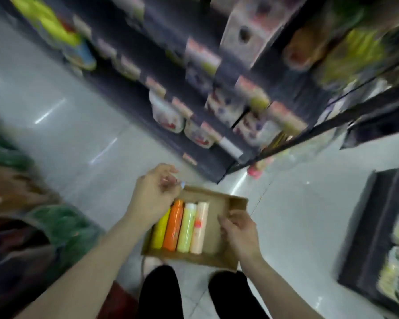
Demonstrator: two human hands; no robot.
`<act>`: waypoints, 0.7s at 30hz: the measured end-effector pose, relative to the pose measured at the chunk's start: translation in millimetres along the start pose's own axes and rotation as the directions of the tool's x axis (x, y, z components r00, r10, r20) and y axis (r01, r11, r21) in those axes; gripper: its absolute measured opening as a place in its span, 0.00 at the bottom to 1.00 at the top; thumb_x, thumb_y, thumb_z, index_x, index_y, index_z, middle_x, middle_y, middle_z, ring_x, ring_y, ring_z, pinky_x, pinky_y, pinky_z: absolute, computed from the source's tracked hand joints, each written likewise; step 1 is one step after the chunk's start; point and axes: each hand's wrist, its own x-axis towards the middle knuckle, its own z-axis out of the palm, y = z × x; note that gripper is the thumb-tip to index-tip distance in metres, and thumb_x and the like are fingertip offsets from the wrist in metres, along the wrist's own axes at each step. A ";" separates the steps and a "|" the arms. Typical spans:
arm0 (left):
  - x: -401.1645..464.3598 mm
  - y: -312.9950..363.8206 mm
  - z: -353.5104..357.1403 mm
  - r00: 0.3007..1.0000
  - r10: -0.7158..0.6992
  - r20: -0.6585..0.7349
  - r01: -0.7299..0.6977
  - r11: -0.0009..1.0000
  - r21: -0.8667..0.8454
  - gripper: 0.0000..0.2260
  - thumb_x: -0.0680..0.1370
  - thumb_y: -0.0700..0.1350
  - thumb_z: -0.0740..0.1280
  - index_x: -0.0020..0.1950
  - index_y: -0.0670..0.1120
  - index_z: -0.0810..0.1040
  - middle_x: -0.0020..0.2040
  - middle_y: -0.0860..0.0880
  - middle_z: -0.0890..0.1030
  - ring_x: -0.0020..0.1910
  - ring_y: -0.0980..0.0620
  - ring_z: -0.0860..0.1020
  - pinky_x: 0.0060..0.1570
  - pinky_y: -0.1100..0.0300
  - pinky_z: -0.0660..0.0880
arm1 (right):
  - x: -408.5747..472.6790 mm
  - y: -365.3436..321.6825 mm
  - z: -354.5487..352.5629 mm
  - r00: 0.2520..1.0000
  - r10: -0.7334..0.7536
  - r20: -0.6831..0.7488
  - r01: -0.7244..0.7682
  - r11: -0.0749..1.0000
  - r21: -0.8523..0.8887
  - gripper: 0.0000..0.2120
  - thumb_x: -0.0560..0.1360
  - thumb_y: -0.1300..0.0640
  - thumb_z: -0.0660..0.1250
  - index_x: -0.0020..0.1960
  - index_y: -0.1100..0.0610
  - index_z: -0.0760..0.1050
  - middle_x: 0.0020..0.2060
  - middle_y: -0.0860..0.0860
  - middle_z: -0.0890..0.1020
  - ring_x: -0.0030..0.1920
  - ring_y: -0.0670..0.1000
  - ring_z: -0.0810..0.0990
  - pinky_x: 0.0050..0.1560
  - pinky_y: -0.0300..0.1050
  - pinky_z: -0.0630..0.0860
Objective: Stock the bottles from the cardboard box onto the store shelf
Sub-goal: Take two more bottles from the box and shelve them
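1. Reaching down over the cardboard box [236, 203], I am holding my left hand [153, 196] above its near-left corner, fingers loosely curled with nothing clearly in them; motion blur keeps me from telling more.
2. I am keeping my right hand [238, 233] at the box's right side, fingers half curled and apparently empty, beside the upright right flap.
3. Four bottles are lying side by side in the box: a yellow bottle [160, 233], an orange bottle [173, 225], a pale green bottle [186, 227] and a peach bottle [199, 229], with bare cardboard to their right.
4. The box is sitting on the glossy floor [297, 215] just ahead of my dark trouser legs [161, 293].
5. A dark store shelf [217, 139], blurred and packed with goods, is rising beyond the box.
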 end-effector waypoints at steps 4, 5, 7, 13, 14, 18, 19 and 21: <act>2.2 -127.4 67.0 0.956 -0.290 0.049 0.283 0.953 0.110 0.12 0.66 0.44 0.75 0.45 0.53 0.77 0.45 0.45 0.82 0.43 0.55 0.82 0.48 0.62 0.76 | 83.5 102.0 28.3 0.967 0.248 0.064 -0.230 0.951 -0.208 0.18 0.67 0.50 0.73 0.52 0.56 0.74 0.47 0.55 0.81 0.48 0.58 0.81 0.56 0.56 0.78; 5.3 -154.5 85.2 0.925 -0.372 0.077 0.358 0.922 0.148 0.15 0.66 0.45 0.76 0.51 0.50 0.78 0.50 0.43 0.83 0.48 0.47 0.82 0.50 0.57 0.76 | 102.9 123.9 35.1 0.951 0.301 0.076 -0.277 0.934 -0.226 0.22 0.67 0.49 0.73 0.56 0.57 0.73 0.50 0.55 0.80 0.50 0.57 0.80 0.57 0.56 0.77; 17.0 -203.7 120.0 0.882 -0.453 0.132 0.421 0.882 0.213 0.23 0.68 0.46 0.75 0.61 0.45 0.74 0.58 0.42 0.81 0.55 0.43 0.79 0.52 0.58 0.73 | 142.1 162.8 49.4 0.926 0.363 0.106 -0.326 0.908 -0.264 0.26 0.68 0.49 0.73 0.62 0.57 0.72 0.56 0.55 0.79 0.56 0.57 0.79 0.59 0.53 0.76; 73.0 -304.5 206.0 0.794 -0.602 0.083 0.534 0.757 0.375 0.27 0.71 0.49 0.72 0.66 0.42 0.69 0.63 0.42 0.77 0.62 0.42 0.74 0.57 0.54 0.71 | 242.8 248.7 96.0 0.875 0.454 0.168 -0.383 0.862 -0.333 0.35 0.68 0.51 0.74 0.69 0.60 0.64 0.62 0.56 0.75 0.56 0.54 0.76 0.61 0.48 0.74; 81.1 -316.4 218.4 0.780 -0.621 0.078 0.552 0.741 0.383 0.26 0.71 0.50 0.72 0.65 0.41 0.70 0.62 0.41 0.77 0.62 0.42 0.75 0.57 0.53 0.72 | 254.3 256.1 103.0 0.871 0.455 0.185 -0.382 0.865 -0.326 0.34 0.68 0.52 0.74 0.69 0.60 0.64 0.60 0.55 0.75 0.52 0.51 0.76 0.58 0.46 0.73; 98.1 -339.9 261.7 0.783 -0.621 -0.035 0.567 0.690 0.451 0.19 0.75 0.50 0.67 0.60 0.39 0.74 0.58 0.41 0.79 0.56 0.43 0.79 0.55 0.52 0.77 | 284.4 281.8 121.2 0.904 0.395 0.162 -0.311 0.869 -0.384 0.29 0.70 0.51 0.73 0.66 0.57 0.67 0.62 0.55 0.77 0.59 0.55 0.77 0.54 0.47 0.73; 100.0 -341.9 267.7 0.789 -0.611 -0.063 0.557 0.668 0.493 0.20 0.75 0.50 0.66 0.61 0.39 0.73 0.59 0.41 0.78 0.56 0.43 0.79 0.56 0.51 0.77 | 287.5 287.7 123.3 0.913 0.380 0.151 -0.298 0.871 -0.391 0.29 0.69 0.51 0.73 0.66 0.57 0.67 0.62 0.55 0.77 0.61 0.56 0.77 0.54 0.47 0.73; 102.6 -345.0 273.7 0.795 -0.600 -0.087 0.545 0.645 0.536 0.23 0.75 0.52 0.66 0.64 0.39 0.70 0.60 0.41 0.77 0.58 0.44 0.78 0.57 0.51 0.77 | 289.1 296.3 122.9 0.922 0.358 0.148 -0.279 0.879 -0.387 0.30 0.67 0.51 0.75 0.65 0.56 0.69 0.61 0.53 0.78 0.61 0.55 0.77 0.55 0.47 0.74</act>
